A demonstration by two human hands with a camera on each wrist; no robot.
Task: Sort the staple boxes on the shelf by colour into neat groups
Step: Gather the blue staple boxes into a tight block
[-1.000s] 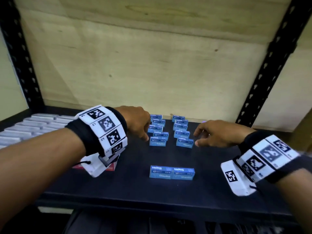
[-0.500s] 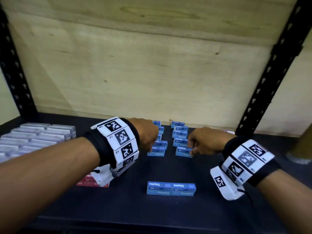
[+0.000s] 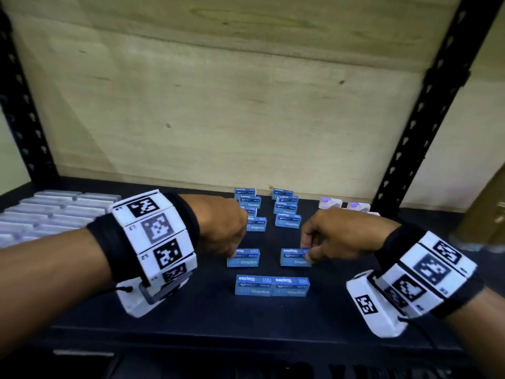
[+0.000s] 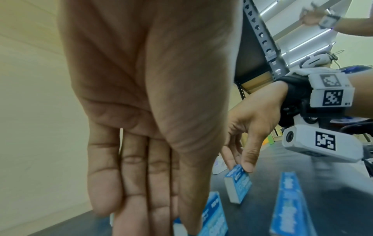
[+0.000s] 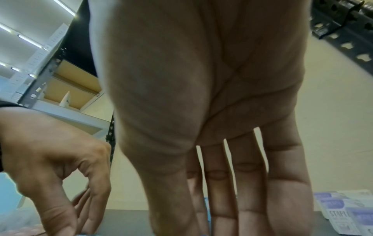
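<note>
Two rows of blue staple boxes (image 3: 287, 212) stand at the middle back of the black shelf (image 3: 191, 318). A pair of blue boxes (image 3: 272, 285) lies end to end near the front. Just behind that pair, my left hand (image 3: 232, 253) pinches the left end of one blue box (image 3: 243, 257). My right hand (image 3: 307, 254) pinches the right end of another blue box (image 3: 293, 257), also seen in the left wrist view (image 4: 238, 183). Both boxes stand on the shelf, a gap apart. In the wrist views the palms hide most of the fingertips.
Several pale grey boxes (image 3: 49, 214) lie in rows at the left. White and purple staple boxes (image 3: 344, 205) sit at the back right, also in the right wrist view (image 5: 347, 212). A wooden back panel (image 3: 246, 105) and black uprights (image 3: 426, 99) close the shelf.
Both hands closed on the front box of each blue row and drew them toward me; the two boxes now stand just behind the front pair.
</note>
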